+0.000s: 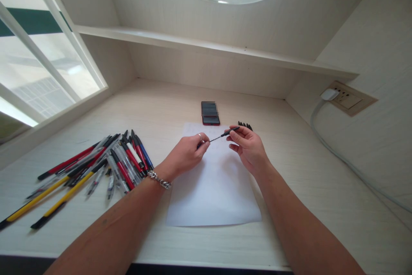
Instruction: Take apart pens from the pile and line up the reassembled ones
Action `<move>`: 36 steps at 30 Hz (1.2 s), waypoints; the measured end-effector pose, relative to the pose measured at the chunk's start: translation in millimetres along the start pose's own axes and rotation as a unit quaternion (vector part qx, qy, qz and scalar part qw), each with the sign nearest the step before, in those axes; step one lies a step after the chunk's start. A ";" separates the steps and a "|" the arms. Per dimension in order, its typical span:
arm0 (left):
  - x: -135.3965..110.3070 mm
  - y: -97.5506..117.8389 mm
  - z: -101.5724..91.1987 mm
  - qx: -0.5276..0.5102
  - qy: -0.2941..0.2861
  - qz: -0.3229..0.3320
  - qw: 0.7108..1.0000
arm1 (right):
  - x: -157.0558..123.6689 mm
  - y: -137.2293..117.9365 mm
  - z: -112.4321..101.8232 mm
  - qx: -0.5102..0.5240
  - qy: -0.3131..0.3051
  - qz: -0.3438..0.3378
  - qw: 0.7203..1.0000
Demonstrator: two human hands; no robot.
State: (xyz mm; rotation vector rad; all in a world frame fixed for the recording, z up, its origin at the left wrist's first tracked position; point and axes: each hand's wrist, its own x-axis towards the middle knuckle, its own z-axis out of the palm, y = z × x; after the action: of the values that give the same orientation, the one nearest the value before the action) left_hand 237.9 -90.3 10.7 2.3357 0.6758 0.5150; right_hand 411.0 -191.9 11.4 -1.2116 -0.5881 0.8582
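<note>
Over the white paper [215, 189], my two hands meet at a black pen [230, 131] with a thin dark rod, like a refill, reaching out of it to the left. My right hand [249, 146] pinches the thick black part between thumb and fingertips, its lower fingers loosely curled. The far end of the thin rod sits in the closed fingers of my left hand [189, 152], which wears a ring. A dark bit shows between those fingers, mostly hidden. Just beyond my right hand lie several black pen pieces [245, 125], partly covered.
A heap of pens [125, 159] in black, red, blue, yellow and clear plastic lies left of the paper. Behind the paper rests a dark phone [210, 114] with a red edge. A white charger [329, 94] with its cable occupies the right wall socket. A shelf [199, 45] spans the back.
</note>
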 end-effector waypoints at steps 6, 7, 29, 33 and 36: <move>0.0 -0.9 0.1 0.001 0.004 0.005 1.000 | -0.9 -5.0 -0.8 0.008 0.019 -0.007 1.000; -0.1 -1.4 0.1 0.002 0.004 0.005 1.000 | -0.8 -5.8 -1.6 0.012 0.020 -0.008 1.000; 7.0 -23.4 -12.5 0.096 0.038 0.016 0.995 | 30.3 21.0 5.0 -0.420 -0.028 -0.149 0.895; 7.6 -23.4 -13.1 0.101 0.036 0.012 0.994 | 37.4 26.0 10.0 -0.524 -0.031 -0.193 0.829; 7.7 -22.9 -12.4 0.099 0.031 0.009 0.995 | 41.3 31.1 9.7 -0.573 -0.017 -0.191 0.797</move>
State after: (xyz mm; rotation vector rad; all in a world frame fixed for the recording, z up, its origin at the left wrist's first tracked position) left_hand 230.0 -64.8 5.6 2.5215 0.7665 0.5527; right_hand 418.9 -149.0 -17.9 -2.0447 -1.4412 0.0840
